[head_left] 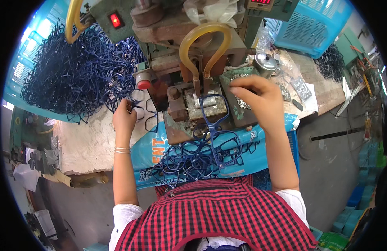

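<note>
A dark blue eyeglass frame (151, 124) hangs from the closed fingers of my left hand (124, 117), beside the big heap of frames. My right hand (260, 100) is closed in a pinch above small shiny metal parts (242, 103) to the right of the press; whatever sits between its fingertips is too small to make out. Between the hands, another blue eyeglass frame (227, 112) rests with one end at the press's metal block (207, 101), under two upright prongs. Neither hand touches it. Below lies a tangled pile of blue frames (183, 161) on blue plastic sheeting (145, 146).
A heap of dark blue frames (72, 71) fills a light blue basket (47, 109) at left. The press carries a yellow hose (227, 35), a red button (143, 84) and a lit switch (115, 20). Right stand a lidded metal pot (266, 63) and a blue crate (312, 25).
</note>
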A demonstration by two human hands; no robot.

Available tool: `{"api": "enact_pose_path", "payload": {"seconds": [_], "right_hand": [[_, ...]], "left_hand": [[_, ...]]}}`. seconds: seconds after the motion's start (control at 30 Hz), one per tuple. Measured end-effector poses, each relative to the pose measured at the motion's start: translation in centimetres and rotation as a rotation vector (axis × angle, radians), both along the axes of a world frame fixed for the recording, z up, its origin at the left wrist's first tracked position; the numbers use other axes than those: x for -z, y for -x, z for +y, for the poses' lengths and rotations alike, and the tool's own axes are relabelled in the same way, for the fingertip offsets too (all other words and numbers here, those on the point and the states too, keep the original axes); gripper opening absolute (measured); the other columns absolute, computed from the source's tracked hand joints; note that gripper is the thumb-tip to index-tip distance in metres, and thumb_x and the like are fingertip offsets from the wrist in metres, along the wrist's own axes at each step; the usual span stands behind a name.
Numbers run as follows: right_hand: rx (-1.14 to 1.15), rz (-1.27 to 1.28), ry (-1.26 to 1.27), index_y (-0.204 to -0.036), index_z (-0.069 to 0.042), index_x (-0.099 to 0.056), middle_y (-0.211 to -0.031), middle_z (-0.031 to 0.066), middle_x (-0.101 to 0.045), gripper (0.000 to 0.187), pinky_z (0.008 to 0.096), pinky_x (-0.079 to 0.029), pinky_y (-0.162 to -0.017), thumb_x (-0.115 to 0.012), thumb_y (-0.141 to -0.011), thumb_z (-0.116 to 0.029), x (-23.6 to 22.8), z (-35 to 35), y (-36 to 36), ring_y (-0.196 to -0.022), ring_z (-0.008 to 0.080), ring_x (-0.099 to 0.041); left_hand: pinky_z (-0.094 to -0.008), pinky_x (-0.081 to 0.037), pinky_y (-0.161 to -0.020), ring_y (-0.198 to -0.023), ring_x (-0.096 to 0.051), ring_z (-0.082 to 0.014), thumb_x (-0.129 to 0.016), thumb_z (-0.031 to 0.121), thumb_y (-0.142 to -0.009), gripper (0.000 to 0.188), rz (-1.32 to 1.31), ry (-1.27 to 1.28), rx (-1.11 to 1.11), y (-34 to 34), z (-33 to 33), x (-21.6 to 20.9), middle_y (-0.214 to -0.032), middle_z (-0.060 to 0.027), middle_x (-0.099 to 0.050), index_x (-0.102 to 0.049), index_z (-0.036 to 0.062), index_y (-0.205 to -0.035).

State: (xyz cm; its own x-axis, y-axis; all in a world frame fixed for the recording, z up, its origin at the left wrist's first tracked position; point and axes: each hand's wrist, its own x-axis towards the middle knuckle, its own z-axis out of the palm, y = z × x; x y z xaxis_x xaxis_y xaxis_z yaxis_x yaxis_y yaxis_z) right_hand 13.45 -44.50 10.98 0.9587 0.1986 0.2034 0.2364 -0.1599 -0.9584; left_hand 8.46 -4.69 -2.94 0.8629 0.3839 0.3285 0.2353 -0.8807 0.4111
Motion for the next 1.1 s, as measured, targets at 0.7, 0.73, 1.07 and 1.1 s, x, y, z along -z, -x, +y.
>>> {"api": "enact_pose_path", "payload": {"seconds": [0.7,0.73,1.07,1.1], "right_hand": [[-0.183,0.136,-0.523,-0.131,0.005,-0.045,-0.092,0.0056,-0.07,0.053,0.0223,-0.048,-0.079,-0.07,-0.084,0.007,1.4,6.3,0.7,-0.088,0.0085,-0.063],[-0.177,0.118,-0.516,-0.132,0.005,-0.045,-0.089,0.0044,-0.07,0.054,0.021,-0.047,-0.077,-0.07,-0.084,0.005,1.4,6.3,0.7,-0.084,0.0064,-0.061],[0.116,-0.386,0.343,-0.114,-0.002,-0.069,-0.128,0.02,-0.063,0.032,0.041,-0.044,-0.107,-0.064,-0.083,-0.003,2.4,-0.3,1.1,-0.125,0.0335,-0.058],[0.309,-0.424,0.656,-0.104,-0.003,-0.072,-0.126,0.0222,-0.062,0.024,0.0451,-0.044,-0.104,-0.07,-0.081,-0.01,4.6,-1.9,0.1,-0.126,0.0384,-0.055]], "left_hand": [[-0.0241,-0.053,-0.07,-0.075,-0.064,-0.0144,-0.057,0.012,-0.103,0.021,-0.842,0.547,0.644,0.7,-13.8,-17.8,-0.091,-0.0117,-0.069,-0.059,-0.0053,-0.113],[-0.0239,-0.053,-0.069,-0.074,-0.064,-0.0144,-0.056,0.012,-0.103,0.02,-0.827,0.566,0.638,0.8,-14.1,-17.8,-0.09,-0.0119,-0.069,-0.059,-0.0054,-0.113],[-0.0243,-0.051,-0.044,-0.055,-0.064,-0.0186,-0.045,0.024,-0.107,0.03,0.188,1.546,0.796,6.4,-16.8,-17.3,-0.074,-0.0161,-0.067,-0.053,-0.0019,-0.119],[-0.0245,-0.05,-0.044,-0.054,-0.063,-0.0183,-0.043,0.028,-0.108,0.033,0.386,1.631,0.731,6.4,-17.4,-17.0,-0.074,-0.0156,-0.067,-0.053,-0.0015,-0.12]]}}
